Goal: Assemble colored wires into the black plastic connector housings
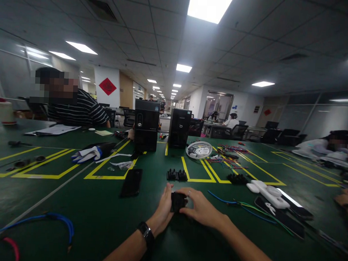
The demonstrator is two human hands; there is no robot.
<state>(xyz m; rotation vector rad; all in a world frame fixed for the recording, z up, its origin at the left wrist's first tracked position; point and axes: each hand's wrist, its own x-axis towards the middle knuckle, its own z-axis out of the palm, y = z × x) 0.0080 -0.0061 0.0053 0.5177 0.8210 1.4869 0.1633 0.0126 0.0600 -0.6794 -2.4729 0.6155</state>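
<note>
Both of my hands meet over the green table near its front edge. My left hand (pixel 164 211), with a dark watch on its wrist, and my right hand (pixel 201 206), with a ring on one finger, are closed round a small black plastic part (pixel 178 201). The part is held just above the table top. A similar black part (pixel 177 175) lies a little farther back, and another black piece (pixel 237 179) sits to the right of it.
A black phone (pixel 131 182) lies left of my hands. Two black computer towers (pixel 146 124) (pixel 179 127), a white fan grille (pixel 199 149), coloured wires (pixel 240 204), a white power strip (pixel 267 192) and gloves (pixel 88 153) are on the table. A person in stripes (pixel 74 109) sits far left.
</note>
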